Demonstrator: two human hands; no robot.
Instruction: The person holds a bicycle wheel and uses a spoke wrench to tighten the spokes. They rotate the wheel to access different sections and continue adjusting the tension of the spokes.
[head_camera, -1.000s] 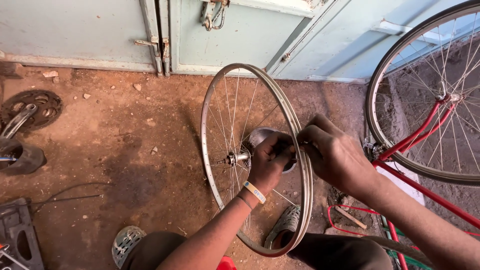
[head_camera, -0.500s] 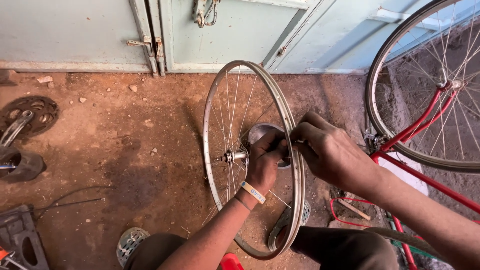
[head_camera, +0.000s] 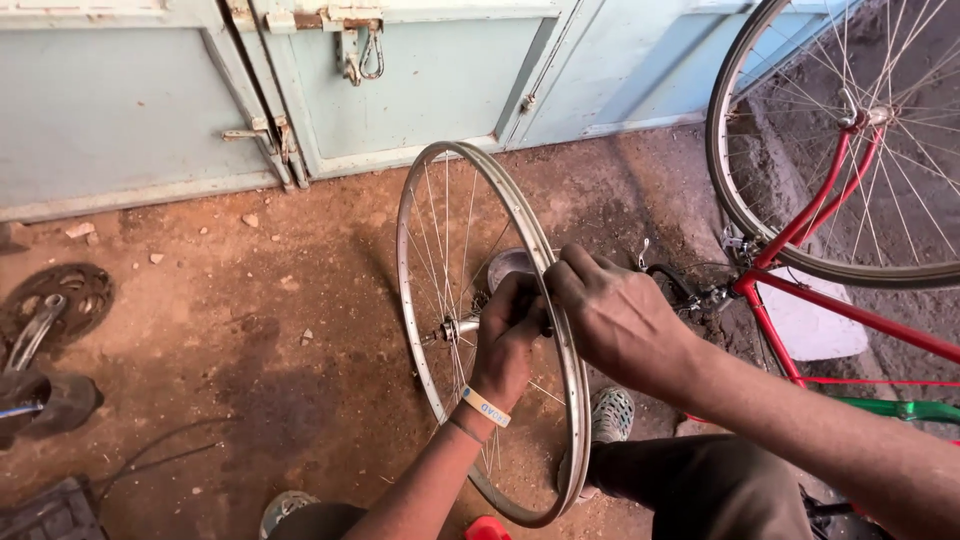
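While a crank (head_camera: 45, 315) with its chainring lies flat on the dirt at far left, well apart from the work, the bare wheel (head_camera: 480, 330) stands upright on its rim (head_camera: 418, 200) in the middle, turned almost edge-on so its axle (head_camera: 452, 328) runs left to right across the view. The left hand (head_camera: 508, 335) sits inside the rim's outline, on the spokes just right of the hub, fingers curled together around something small there; what they clamp is hidden behind the knuckles. A pale band circles that wrist. The right hand (head_camera: 620, 320) comes over the rim from the right, its fingertips bunched together and meeting the left hand's at the same spot, so both hands close on one point just beside the axle, the left slightly nearer the hub. A round grey part (head_camera: 505, 265), possibly a cap or tin, lies on the ground behind them. Further right a red frame (head_camera: 830, 300) with its own wheel (head_camera: 850, 140) stands near the pale blue door (head_camera: 430, 80).
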